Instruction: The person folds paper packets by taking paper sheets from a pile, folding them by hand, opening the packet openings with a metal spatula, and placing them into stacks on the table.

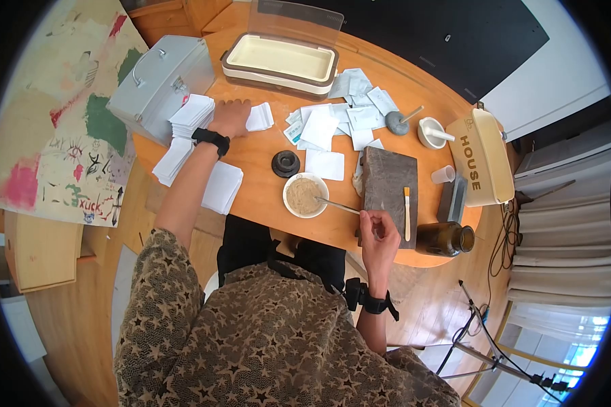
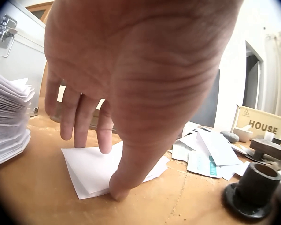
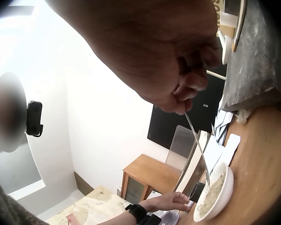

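My left hand (image 1: 231,118) reaches over a small pile of white paper sheets (image 2: 89,171). In the left wrist view its thumb touches the pile's near edge, and the fairly straight fingers reach down to the far side. My right hand (image 1: 380,239) pinches the end of a thin metal stick (image 1: 341,206) between thumb and fingers. The stick slants into a white bowl (image 3: 230,191) of beige powder (image 1: 303,195), and its lower tip is hidden there. A dark ring-based holder (image 1: 286,163) stands just behind the bowl.
Taller paper stacks (image 1: 191,115) stand beside a silver case (image 1: 157,85) at left. Flat packets (image 1: 365,117) lie mid-table, near a cream box (image 1: 278,54) with its lid raised. A dark slab (image 1: 389,183) carries a brush (image 1: 407,214), beside a brown jar (image 1: 445,239).
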`<state>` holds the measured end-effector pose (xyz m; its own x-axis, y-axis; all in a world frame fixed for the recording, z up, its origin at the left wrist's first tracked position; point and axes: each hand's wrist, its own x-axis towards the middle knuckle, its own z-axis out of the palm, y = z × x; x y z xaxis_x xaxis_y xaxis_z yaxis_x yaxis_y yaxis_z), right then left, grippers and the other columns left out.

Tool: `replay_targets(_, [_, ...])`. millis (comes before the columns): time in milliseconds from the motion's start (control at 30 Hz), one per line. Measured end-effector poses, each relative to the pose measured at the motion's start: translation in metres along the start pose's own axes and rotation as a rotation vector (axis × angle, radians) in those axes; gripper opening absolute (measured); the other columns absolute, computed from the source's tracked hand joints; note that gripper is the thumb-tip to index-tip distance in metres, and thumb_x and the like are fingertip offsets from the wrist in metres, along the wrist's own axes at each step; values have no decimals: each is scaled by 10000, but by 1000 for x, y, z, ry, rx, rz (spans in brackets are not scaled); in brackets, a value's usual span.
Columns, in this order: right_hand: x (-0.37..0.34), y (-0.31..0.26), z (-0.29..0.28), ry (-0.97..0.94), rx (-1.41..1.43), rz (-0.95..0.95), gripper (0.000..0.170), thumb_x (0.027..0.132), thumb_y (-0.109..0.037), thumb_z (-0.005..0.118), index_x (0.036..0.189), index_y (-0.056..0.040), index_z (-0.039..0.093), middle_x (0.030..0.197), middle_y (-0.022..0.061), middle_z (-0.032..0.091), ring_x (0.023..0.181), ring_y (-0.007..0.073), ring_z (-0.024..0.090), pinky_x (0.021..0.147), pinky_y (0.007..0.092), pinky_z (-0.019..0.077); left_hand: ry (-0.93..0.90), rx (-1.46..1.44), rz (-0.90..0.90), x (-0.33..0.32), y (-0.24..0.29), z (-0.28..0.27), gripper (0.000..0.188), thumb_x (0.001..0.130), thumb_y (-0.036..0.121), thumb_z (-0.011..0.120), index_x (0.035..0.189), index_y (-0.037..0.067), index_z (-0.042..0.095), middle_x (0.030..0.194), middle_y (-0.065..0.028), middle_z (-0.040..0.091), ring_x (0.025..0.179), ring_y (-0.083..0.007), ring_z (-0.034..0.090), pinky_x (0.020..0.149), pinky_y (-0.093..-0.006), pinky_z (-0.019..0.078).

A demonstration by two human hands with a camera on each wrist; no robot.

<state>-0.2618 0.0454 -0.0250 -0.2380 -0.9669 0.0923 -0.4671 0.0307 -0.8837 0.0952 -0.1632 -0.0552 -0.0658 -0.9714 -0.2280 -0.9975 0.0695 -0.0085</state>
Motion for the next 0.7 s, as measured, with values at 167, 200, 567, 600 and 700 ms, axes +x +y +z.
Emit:
replay_targets(167, [1, 0, -2, 4, 15, 0, 163, 959, -136, 729, 911, 13, 682, 680, 30, 582, 636, 81, 485, 591, 251, 416, 87, -31, 5, -3, -2, 4, 587, 659, 218, 901, 1142, 128, 580, 1131, -108, 665, 1100, -328, 632, 993, -452, 444])
replay_targets(200, [1, 1, -2, 16, 28, -13, 164, 960, -135, 727, 906, 12, 681, 682, 26, 584, 638, 76, 487, 590, 250, 414, 134, -39, 23, -7, 0, 0, 582, 658, 208, 901, 1136, 129, 578, 1117, -110, 662, 1090, -335, 633, 987, -456, 445])
replay_targets(567, [4, -13, -7, 86, 116, -46, 152, 974, -135, 718, 901, -10, 672, 687, -34, 555, 638, 42, 448, 576, 229, 355, 388, -294, 219, -116, 74, -22, 524, 682, 108, 853, 1109, 100, 548, 1125, -140, 595, 1027, -380, 615, 927, -450, 471])
replay_targets(600, [3, -14, -8, 96, 122, -50, 155, 974, -138, 719, 899, -12, 671, 692, -36, 552, 642, 41, 443, 583, 226, 352, 409, -319, 256, -124, 81, -18, 520, 685, 97, 847, 1109, 102, 545, 1132, -139, 582, 1030, -384, 606, 930, -450, 470])
replay_targets(700, [4, -16, -7, 112, 140, -56, 158, 974, -142, 721, 897, -14, 670, 701, -38, 549, 652, 39, 436, 592, 221, 348, 361, -328, 246, -148, 101, -18, 534, 686, 103, 849, 1122, 92, 541, 1151, -131, 561, 1050, -379, 589, 940, -451, 467])
